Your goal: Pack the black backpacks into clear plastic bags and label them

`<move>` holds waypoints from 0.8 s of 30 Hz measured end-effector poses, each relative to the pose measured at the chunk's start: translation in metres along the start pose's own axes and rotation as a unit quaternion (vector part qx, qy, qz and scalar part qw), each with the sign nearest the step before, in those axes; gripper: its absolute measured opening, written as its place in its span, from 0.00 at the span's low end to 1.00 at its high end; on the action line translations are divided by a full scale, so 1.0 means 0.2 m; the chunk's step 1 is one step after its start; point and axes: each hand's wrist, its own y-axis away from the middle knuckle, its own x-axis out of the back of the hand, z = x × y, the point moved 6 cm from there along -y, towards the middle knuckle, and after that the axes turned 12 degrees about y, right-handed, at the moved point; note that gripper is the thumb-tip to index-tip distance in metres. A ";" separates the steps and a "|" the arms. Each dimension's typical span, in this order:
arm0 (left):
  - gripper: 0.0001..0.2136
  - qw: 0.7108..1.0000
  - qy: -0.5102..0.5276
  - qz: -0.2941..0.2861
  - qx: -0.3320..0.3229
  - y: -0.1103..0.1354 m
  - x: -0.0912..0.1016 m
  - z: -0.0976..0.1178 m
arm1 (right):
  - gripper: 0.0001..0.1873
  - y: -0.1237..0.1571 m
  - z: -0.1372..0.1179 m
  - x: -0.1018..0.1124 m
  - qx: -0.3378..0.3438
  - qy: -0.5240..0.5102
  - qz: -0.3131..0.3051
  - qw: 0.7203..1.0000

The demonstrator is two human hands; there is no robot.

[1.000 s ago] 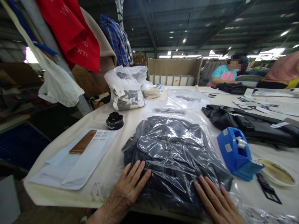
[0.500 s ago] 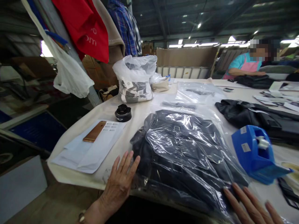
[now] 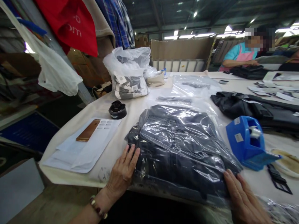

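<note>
There are 2 hands, the left hand (image 3: 122, 169) and the right hand (image 3: 243, 199). Between their fingers lies 1 dark jacket in a clear bag (image 3: 179, 146). Just past the right fingers stands 1 blue tape holder (image 3: 245, 141). Left of the left fingers lies 1 gold phone (image 3: 88, 130). Far beyond the fingers are 1 round black pot (image 3: 117, 109), 1 white bag of tags (image 3: 128, 74) and 1 other person (image 3: 233, 54).

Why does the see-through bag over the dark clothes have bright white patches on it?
Head view: the ceiling lights glare off the crinkled plastic bag, brightest near its far end. The wide lens bends the table edge and stretches the right hand in the corner. The far background looks soft.
</note>
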 end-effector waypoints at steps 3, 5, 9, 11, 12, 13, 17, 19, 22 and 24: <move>0.29 1.000 -0.012 0.013 0.010 -0.06 -0.02 0.01 | 0.35 -0.08 0.01 -0.02 -0.023 0.025 0.007 0.999; 0.30 1.000 -0.017 0.007 0.021 -0.12 -0.05 0.01 | 0.35 -0.14 0.04 -0.06 -0.012 0.041 0.011 0.999; 0.31 0.998 -0.038 -0.024 0.036 -0.20 -0.13 -0.02 | 0.37 -0.24 0.10 -0.11 0.011 0.088 0.046 0.995; 0.32 0.998 -0.039 -0.047 0.027 -0.21 -0.15 -0.03 | 0.36 -0.24 0.12 -0.11 0.018 0.102 0.066 0.992; 0.32 0.998 -0.034 -0.056 0.018 -0.21 -0.15 -0.04 | 0.35 -0.23 0.13 -0.11 0.020 0.101 0.072 0.992; 0.32 0.998 -0.028 -0.059 0.008 -0.20 -0.14 -0.04 | 0.35 -0.21 0.13 -0.11 0.024 0.096 0.077 0.992; 0.31 0.998 -0.016 -0.050 -0.042 -0.17 -0.09 -0.05 | 0.35 -0.12 0.17 -0.13 0.021 0.071 0.063 0.995; 0.31 0.997 -0.019 -0.038 -0.057 -0.15 -0.08 -0.05 | 0.35 -0.09 0.18 -0.16 0.021 0.059 0.053 0.997; 0.31 0.998 -0.034 -0.018 -0.055 -0.13 -0.10 -0.05 | 0.35 -0.04 0.17 -0.22 0.012 0.042 0.045 0.998; 0.33 0.999 -0.035 -0.020 -0.031 -0.11 -0.09 -0.05 | 0.36 -0.01 0.17 -0.24 -0.012 0.018 0.033 0.999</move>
